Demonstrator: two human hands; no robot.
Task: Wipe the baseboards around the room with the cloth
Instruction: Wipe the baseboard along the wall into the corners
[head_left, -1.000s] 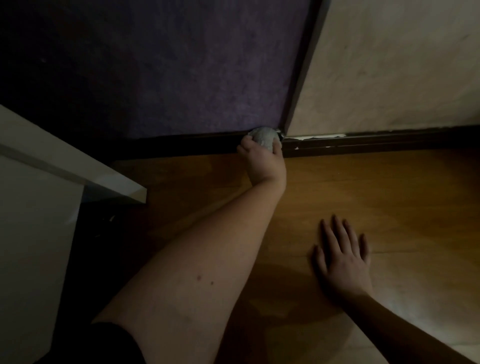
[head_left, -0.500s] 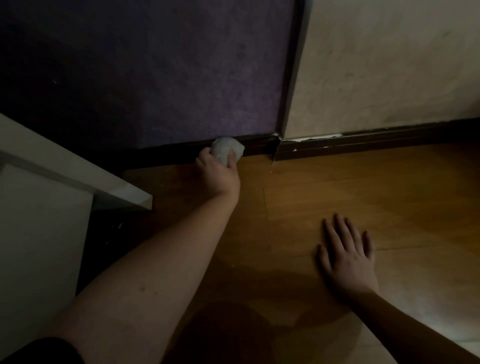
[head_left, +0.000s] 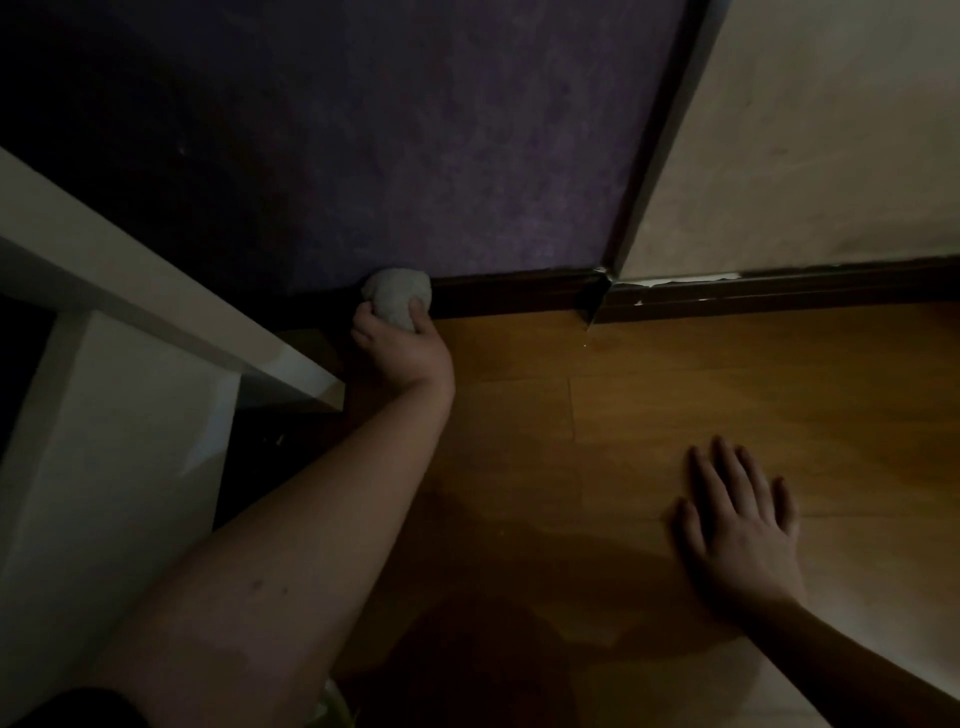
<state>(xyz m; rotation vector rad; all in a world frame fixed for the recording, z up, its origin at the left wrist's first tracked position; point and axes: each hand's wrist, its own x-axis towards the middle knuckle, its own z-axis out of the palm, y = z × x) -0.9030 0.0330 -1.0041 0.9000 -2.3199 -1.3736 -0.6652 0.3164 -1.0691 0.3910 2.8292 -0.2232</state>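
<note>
Left hand (head_left: 402, 351) gripping balled cloth (head_left: 397, 300) against baseboard (head_left: 511, 296), right hand (head_left: 740, 525) flat on floor (head_left: 727, 379)

A dim room in a home; wooden floor (head_left: 727, 374), dark baseboard (head_left: 509, 296), purple wall (head_left: 415, 156) meeting a cream wall (head_left: 831, 156); white furniture (head_left: 130, 415) beside.
</note>
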